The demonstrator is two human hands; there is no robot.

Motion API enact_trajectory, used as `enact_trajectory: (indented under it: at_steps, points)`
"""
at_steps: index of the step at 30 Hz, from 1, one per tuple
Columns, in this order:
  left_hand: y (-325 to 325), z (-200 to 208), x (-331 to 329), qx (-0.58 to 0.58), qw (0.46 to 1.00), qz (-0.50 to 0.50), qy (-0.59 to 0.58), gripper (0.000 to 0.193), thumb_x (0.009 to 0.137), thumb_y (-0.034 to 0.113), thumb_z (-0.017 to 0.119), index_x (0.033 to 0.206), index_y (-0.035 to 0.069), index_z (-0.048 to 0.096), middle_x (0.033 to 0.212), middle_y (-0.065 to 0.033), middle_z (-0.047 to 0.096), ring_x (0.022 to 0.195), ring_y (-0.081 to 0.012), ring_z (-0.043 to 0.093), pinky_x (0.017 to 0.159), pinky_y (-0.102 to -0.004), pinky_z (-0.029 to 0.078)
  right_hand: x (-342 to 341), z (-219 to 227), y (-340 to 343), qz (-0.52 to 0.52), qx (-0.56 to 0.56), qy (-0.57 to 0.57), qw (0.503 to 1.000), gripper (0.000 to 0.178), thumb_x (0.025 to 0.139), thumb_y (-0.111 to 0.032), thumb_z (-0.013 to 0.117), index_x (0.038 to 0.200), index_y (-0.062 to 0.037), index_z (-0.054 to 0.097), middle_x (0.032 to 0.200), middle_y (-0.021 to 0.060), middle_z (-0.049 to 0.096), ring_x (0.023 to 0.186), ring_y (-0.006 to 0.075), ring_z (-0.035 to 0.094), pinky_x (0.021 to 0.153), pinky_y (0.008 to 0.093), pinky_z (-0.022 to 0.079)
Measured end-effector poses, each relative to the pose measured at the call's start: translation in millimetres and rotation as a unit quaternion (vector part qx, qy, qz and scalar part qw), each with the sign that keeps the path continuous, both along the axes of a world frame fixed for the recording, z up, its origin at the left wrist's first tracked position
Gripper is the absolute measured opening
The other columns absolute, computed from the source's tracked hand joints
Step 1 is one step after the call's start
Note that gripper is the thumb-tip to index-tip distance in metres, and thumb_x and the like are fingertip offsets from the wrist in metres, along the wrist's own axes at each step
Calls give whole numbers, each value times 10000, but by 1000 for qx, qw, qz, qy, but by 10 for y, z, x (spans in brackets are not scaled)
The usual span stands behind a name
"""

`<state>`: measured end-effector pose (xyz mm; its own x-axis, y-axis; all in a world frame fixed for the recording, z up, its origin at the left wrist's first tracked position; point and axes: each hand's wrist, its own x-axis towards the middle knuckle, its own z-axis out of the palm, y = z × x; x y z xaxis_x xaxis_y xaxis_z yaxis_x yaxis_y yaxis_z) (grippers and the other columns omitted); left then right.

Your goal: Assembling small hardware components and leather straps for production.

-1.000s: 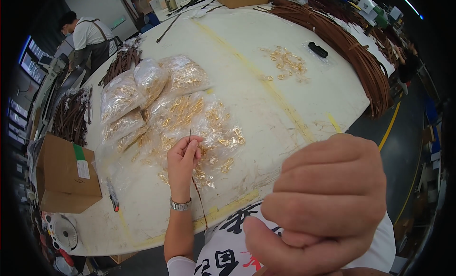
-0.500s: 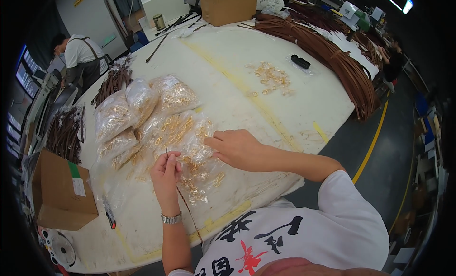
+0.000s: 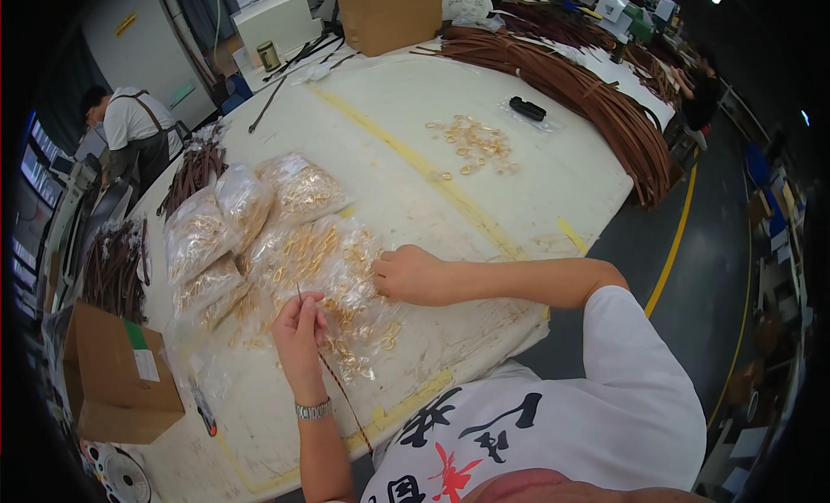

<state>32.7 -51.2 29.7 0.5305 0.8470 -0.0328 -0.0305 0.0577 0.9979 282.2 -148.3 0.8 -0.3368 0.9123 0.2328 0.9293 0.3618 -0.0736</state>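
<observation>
My left hand [image 3: 298, 337], with a metal-banded watch at its wrist, pinches a thin dark brown strap [image 3: 341, 385] between thumb and fingers. The tip of the strap sticks up above the fingertips, and its long end hangs toward the table's near edge. My right hand [image 3: 415, 275] is over the right side of an opened clear bag of gold metal clasps [image 3: 322, 248], fingers curled down into it. What those fingers grip, if anything, is hidden. Loose gold clasps [image 3: 352, 358] lie on plastic just right of my left hand.
Filled clear bags [image 3: 197, 237] are heaped left of the clasps. A cardboard box [image 3: 121, 373] and a utility knife [image 3: 204, 410] are at the near left. Gold rings [image 3: 474, 145] lie scattered farther off, near a brown strap bundle [image 3: 571, 92]. A co-worker [image 3: 138, 127] stands at far left.
My right hand has shifted slightly down among the clasps, its fingers curling more. My left hand keeps its pinch on the strap. The whole view has shifted a little.
</observation>
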Motion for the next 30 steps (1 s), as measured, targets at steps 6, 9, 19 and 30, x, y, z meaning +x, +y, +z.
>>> enact_trajectory:
  at_steps: [6, 9, 19, 30]
  points:
    - [-74, 33, -76, -1, 1000, 20, 5, 201, 1071, 144, 589, 1096, -8, 717, 713, 33, 587, 547, -15, 417, 488, -192, 294, -76, 146, 48, -54, -6, 159, 986, 105, 857, -177, 683, 824, -78, 685, 915, 92, 626, 915, 292, 664, 751, 447, 551]
    - [-30, 10, -44, 5, 999, 19, 33, 205, 1072, 145, 590, 1101, -5, 726, 726, 38, 601, 576, -9, 436, 505, -189, 307, -37, 202, 49, -76, 43, 293, 952, 128, 931, -158, 676, 939, -35, 711, 939, 81, 667, 879, 253, 674, 744, 370, 549]
    - [-78, 4, 82, 8, 999, -9, 46, 249, 1063, 201, 624, 1158, -9, 719, 828, 3, 709, 609, -7, 454, 537, -193, 353, -150, 287, 220, -124, -157, 677, 708, 224, 1048, -214, 657, 1016, -1, 719, 904, -7, 703, 790, 56, 636, 695, 247, 564]
    - [-145, 36, 52, -24, 997, -56, 38, 184, 1032, 167, 675, 1091, -4, 707, 806, -38, 730, 531, -3, 445, 489, -190, 333, -370, 288, 146, -100, -137, 712, 682, 179, 1035, -217, 682, 1045, -39, 698, 918, -43, 678, 852, 23, 617, 725, 212, 501]
